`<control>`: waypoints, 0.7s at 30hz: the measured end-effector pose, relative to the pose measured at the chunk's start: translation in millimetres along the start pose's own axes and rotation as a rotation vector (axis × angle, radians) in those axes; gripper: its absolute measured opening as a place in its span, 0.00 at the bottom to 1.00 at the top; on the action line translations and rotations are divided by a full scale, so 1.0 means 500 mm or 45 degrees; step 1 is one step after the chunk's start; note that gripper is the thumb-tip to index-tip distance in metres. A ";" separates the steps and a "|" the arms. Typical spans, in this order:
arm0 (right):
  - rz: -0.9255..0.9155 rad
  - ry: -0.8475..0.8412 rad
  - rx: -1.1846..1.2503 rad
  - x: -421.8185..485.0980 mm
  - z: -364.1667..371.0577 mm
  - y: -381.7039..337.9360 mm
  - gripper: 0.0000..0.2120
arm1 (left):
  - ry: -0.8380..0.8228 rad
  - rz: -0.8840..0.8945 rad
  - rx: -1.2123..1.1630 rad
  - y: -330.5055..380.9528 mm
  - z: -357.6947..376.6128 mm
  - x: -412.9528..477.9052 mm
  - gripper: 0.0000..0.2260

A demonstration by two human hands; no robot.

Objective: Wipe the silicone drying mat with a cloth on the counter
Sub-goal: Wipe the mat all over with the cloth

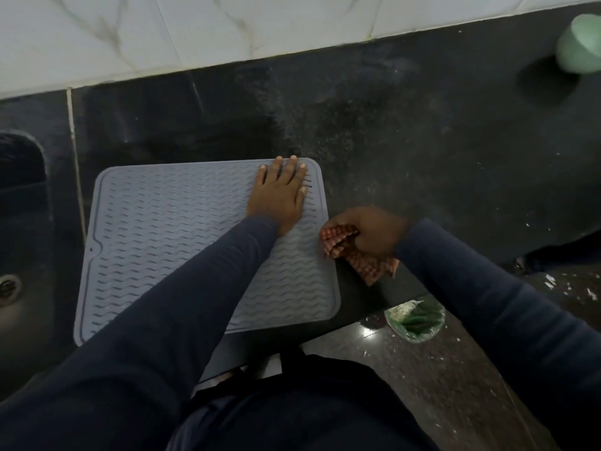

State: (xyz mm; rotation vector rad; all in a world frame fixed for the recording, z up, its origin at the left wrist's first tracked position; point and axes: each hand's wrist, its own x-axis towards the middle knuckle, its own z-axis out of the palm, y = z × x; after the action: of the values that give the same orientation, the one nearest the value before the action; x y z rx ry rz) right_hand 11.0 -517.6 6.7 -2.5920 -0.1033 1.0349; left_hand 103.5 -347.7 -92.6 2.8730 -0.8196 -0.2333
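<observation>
Dark sleeves [156, 336] reach forward from the body over a black counter [422, 141]. On it lies the grey ridged mat [162, 229], its longer side running left to right, with a sink [22, 222] to its left. The left hand [279, 193] presses flat on the mat's far right corner, fingers straight. The right hand [374, 232] grips a bunched checked cloth [361, 258] just beside the mat's right edge. The mat lies to the cloth's left, so wiping likely starts with a leftward sweep.
</observation>
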 end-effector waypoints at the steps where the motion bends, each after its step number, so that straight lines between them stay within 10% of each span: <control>1: 0.013 0.039 -0.021 -0.001 0.007 -0.001 0.30 | 0.010 0.021 -0.028 0.002 -0.004 -0.008 0.24; 21: 0.072 0.051 -0.353 -0.128 0.161 -0.073 0.24 | 0.036 0.289 -0.075 0.044 0.045 -0.215 0.24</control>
State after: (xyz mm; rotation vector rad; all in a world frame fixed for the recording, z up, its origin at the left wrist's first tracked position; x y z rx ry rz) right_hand -88.3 -472.4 7.2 -2.8780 -0.1757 1.0530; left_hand -2.0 -310.9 -99.1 2.6922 -1.1032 -0.1859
